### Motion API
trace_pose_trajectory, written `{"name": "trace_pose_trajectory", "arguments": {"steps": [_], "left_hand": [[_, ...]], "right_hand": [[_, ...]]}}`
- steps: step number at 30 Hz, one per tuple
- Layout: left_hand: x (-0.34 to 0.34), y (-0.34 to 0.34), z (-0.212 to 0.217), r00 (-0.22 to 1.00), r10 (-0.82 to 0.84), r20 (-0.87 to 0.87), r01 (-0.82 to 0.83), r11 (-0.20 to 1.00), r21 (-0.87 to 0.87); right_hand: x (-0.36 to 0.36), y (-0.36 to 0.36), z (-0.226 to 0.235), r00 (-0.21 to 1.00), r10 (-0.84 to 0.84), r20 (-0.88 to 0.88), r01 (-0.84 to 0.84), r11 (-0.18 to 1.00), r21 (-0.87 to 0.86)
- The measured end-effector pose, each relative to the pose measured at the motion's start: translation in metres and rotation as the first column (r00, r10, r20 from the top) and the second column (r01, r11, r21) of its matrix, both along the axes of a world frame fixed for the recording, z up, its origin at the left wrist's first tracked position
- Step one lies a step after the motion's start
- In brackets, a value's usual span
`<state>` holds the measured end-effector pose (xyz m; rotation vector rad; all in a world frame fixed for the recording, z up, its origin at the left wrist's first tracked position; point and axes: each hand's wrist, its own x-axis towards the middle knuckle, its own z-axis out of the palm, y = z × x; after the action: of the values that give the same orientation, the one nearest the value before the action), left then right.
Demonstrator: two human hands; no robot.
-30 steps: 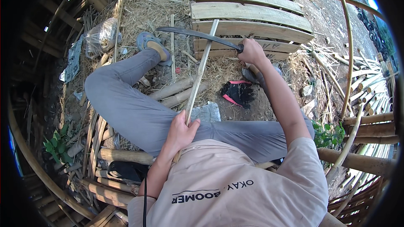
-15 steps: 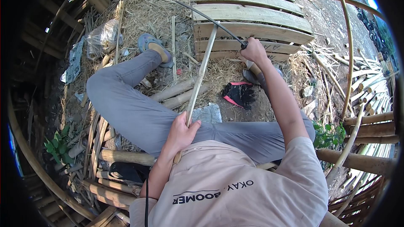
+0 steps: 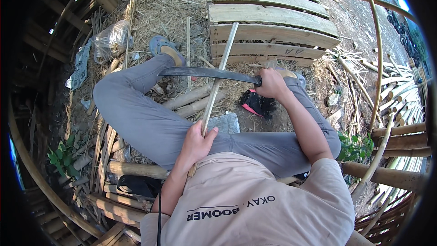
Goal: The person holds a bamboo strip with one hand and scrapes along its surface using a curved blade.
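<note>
My left hand (image 3: 199, 141) is closed round the lower part of a long split bamboo strip (image 3: 224, 61), just above my lap. The strip slants up and away, its far end overlapping the wooden slatted crate in the picture. In my right hand (image 3: 271, 83) is the dark handle of a machete (image 3: 205, 72). Its long, slightly curved blade points left and crosses the strip about midway along. Whether the edge bites into the bamboo cannot be made out. A black and pink glove (image 3: 258, 103) lies on the ground beneath my right hand.
Ahead stands a slatted wooden crate (image 3: 273, 14). Thick bamboo poles (image 3: 195, 102) lie between my legs, beside a grey slab (image 3: 224, 123). At left is a clear plastic bag (image 3: 112, 42). Cut bamboo pieces (image 3: 400, 92) are heaped at right, and bamboo shavings (image 3: 159, 7) cover the ground.
My right hand has drawn the machete toward me, so the blade has moved down the strip from near its far end. It now lies nearly level. My left hand has stayed in place.
</note>
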<state>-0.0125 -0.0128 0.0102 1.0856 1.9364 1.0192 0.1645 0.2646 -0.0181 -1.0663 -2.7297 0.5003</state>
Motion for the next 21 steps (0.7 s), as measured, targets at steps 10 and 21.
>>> {"name": "trace_pose_trajectory", "arguments": {"steps": [10, 21], "left_hand": [[-0.019, -0.003, 0.014, 0.621, 0.057, 0.782, 0.099, 0.984, -0.150], [-0.015, -0.007, -0.006, 0.775, 0.046, 0.630, 0.053, 0.989, -0.138]], "right_hand": [[0.010, -0.016, -0.001, 0.997, -0.069, -0.018, 0.069, 0.997, 0.027], [0.003, -0.002, -0.018, 0.980, -0.200, 0.003, 0.200, 0.978, -0.059]]}}
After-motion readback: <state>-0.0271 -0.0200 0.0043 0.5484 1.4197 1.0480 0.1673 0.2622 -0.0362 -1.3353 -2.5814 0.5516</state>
